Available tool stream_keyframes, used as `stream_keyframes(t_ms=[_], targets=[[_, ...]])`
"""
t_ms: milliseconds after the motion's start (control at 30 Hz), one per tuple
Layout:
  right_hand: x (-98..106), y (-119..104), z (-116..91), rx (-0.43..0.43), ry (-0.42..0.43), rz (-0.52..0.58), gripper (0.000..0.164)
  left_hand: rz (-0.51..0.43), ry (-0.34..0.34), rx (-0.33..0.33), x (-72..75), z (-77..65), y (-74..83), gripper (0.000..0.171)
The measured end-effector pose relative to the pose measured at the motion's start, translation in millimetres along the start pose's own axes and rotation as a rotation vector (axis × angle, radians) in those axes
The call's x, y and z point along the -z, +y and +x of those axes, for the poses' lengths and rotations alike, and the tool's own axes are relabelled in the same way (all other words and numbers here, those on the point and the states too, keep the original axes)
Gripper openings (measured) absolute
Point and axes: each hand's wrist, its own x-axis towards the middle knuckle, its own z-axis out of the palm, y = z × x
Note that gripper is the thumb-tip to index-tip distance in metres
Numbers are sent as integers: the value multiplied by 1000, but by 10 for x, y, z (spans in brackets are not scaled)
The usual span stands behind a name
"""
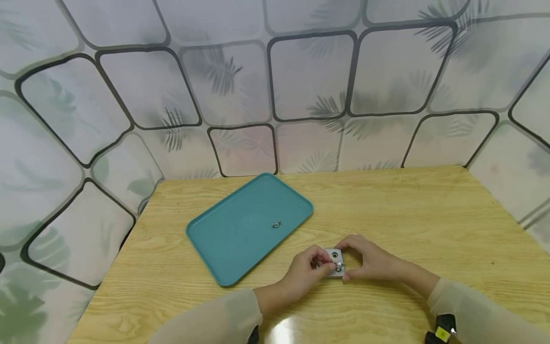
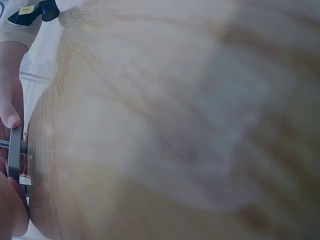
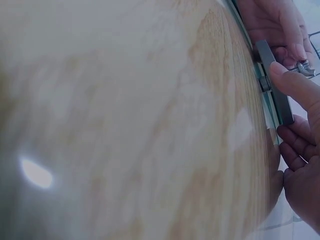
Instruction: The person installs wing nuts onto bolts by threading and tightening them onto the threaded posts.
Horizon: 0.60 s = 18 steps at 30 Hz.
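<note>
A small grey metal plate [image 1: 333, 255] with round holes lies between both hands over the table. My right hand [image 1: 375, 260] grips its right side, thumb on the near edge and fingers on the far edge. Thumb and fingertips of my left hand [image 1: 306, 270] pinch a shiny wing nut [image 3: 304, 69] at the plate's face. In the left wrist view a bolt [image 2: 4, 143] sticks through the plate edge-on. A bolt head [image 3: 265, 84] shows under the plate in the right wrist view. Another wing nut [image 1: 276, 224] lies on the teal tray.
The teal tray [image 1: 240, 234] lies at an angle on the wooden table [image 1: 408, 205], left of and beyond the hands. A patterned curtain [image 1: 309, 81] hangs behind the table and along its sides.
</note>
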Motion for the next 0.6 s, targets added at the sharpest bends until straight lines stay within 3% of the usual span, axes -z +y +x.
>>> stream_keyframes(t_ms=[400, 600], targets=[[2, -18, -2, 3, -6, 4, 53, -27, -21, 9, -21, -5, 26, 12], [4, -2, -5, 30, 4, -3, 53, -14, -53, -34, -23, -12, 42, 19]])
